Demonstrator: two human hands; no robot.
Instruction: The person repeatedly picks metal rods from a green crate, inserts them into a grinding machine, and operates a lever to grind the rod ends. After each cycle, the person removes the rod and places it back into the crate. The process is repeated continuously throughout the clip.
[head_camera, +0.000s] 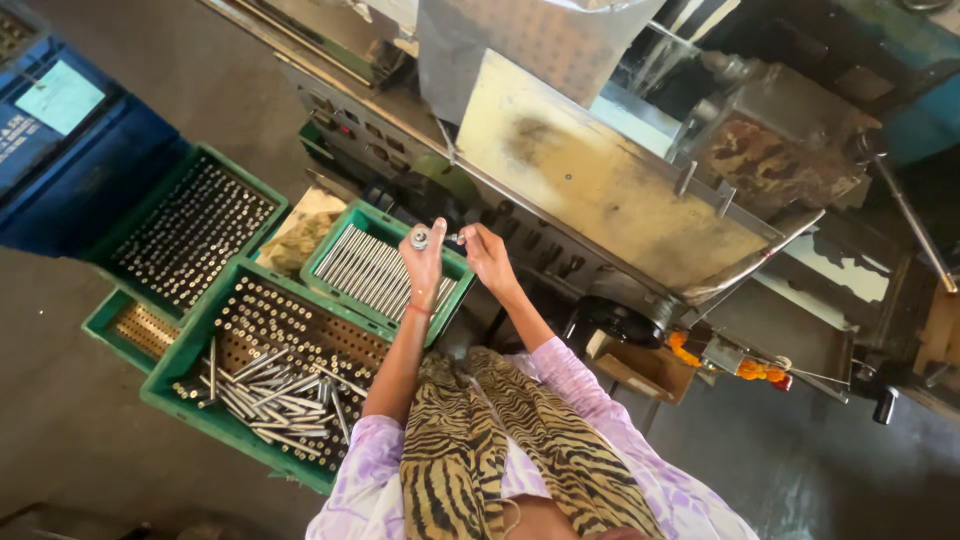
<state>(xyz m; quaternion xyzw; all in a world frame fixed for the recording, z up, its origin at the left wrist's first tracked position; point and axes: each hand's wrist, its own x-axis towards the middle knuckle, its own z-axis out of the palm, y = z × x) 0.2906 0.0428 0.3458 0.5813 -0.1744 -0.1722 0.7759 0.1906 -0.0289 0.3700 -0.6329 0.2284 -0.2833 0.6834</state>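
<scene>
My left hand (426, 264) is raised over the green crates and pinches a small round metal part (420, 238) between thumb and fingers. My right hand (487, 256) is close beside it and holds a thin metal piece (455, 238) whose tip meets that part. A red thread circles my left wrist. Directly below the hands sits a green crate of long metal rods (368, 268) laid side by side.
A green crate with a perforated tray and loose rods (262, 380) is at lower left. Another crate of upright pins (195, 228) and a small green crate (132, 326) lie beyond it, next to blue crates (75, 165). A large machine with a stained metal cover (600, 180) stands ahead.
</scene>
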